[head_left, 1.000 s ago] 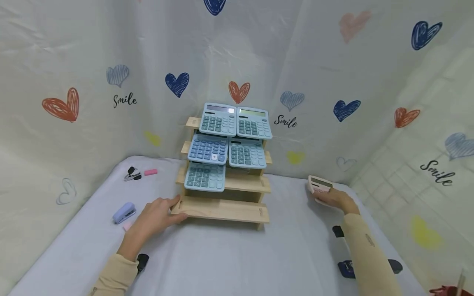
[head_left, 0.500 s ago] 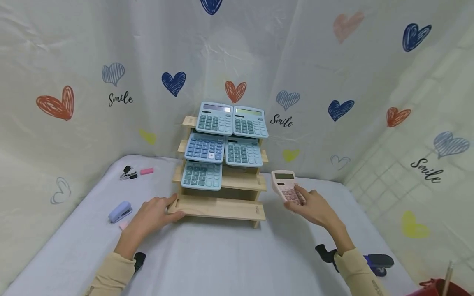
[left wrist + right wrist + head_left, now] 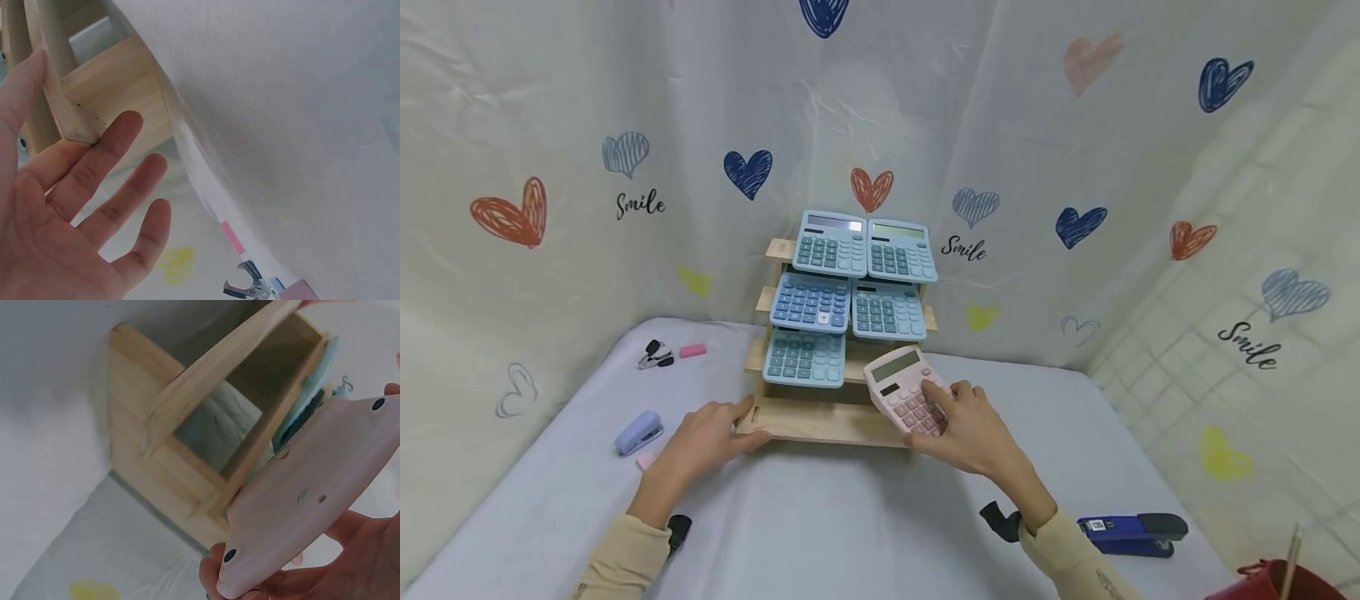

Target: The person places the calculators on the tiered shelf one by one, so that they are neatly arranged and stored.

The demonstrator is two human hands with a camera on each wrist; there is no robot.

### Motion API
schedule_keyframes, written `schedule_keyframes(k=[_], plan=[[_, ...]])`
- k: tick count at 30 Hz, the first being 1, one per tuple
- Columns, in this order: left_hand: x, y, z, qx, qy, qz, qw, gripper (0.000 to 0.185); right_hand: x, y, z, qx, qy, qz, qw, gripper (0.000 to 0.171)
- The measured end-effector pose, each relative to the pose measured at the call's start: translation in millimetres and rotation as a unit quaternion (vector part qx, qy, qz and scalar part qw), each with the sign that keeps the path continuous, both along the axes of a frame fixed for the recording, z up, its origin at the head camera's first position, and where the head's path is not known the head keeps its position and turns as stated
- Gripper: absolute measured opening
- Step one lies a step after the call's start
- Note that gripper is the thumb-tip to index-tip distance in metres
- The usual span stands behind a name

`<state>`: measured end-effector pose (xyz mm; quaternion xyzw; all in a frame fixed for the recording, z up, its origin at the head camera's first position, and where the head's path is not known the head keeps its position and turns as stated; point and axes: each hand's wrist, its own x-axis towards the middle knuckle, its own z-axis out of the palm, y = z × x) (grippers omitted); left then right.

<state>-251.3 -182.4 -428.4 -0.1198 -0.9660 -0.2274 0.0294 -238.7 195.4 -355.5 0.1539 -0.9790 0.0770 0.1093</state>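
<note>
The right hand (image 3: 300, 575) holds a pink calculator (image 3: 306, 506) from beneath, its underside showing, just beside the wooden rack (image 3: 187, 431).

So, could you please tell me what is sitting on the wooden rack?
Five blue calculators rest on the wooden rack: two on top, two below, one on the third shelf. The pink calculator in the right hand hides part of the rack's right side.

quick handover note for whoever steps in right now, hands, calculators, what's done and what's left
Left hand: open, fingers against the wooden rack at its bottom left corner.
Right hand: grips the pink calculator, held tilted in front of the rack's right side, not set down yet.
Done: five blue calculators sit on the upper three tiers, with the right slot of the third tier bare.
Left: likely place the pink one in that gap or on the bare bottom tier.
</note>
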Motion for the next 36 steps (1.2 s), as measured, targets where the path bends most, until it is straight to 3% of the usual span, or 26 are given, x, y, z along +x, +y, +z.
schedule_keyframes(k=[6,14,22,28,33,36], plan=[[-1.2,1,-2.5,-0.001,0.004,0.002,1.0,0.079,-22.7,-29,-1.7,0.017,0.016,-0.022,1.0,0.075],[0.7,0,-1.9,-0.003,0.012,0.002,0.9999,0.077,-40.7,-68,-2.8,0.012,-0.006,-0.099,0.995,0.093],[-0.9,3,-2.3,0.001,0.014,-0.004,0.9999,0.078,-59.9,-79,-2.4,0.028,-0.014,-0.126,0.992,0.097],[-1.4,3,-2.7,-0.002,0.012,-0.006,0.9999,0.079,-52.8,-61,-0.5,-0.001,-0.018,-0.124,0.992,0.094],[-3.6,-4,2.7,-0.025,0.009,-0.001,0.9996,0.079,-49.5,-20,-4.6,-0.044,-0.015,-0.113,0.992,0.09],[-5.5,-11,9.0,-0.047,0.027,0.008,0.9985,0.077,-51.2,12,-13.3,-0.068,-0.016,-0.106,0.992,0.086]])
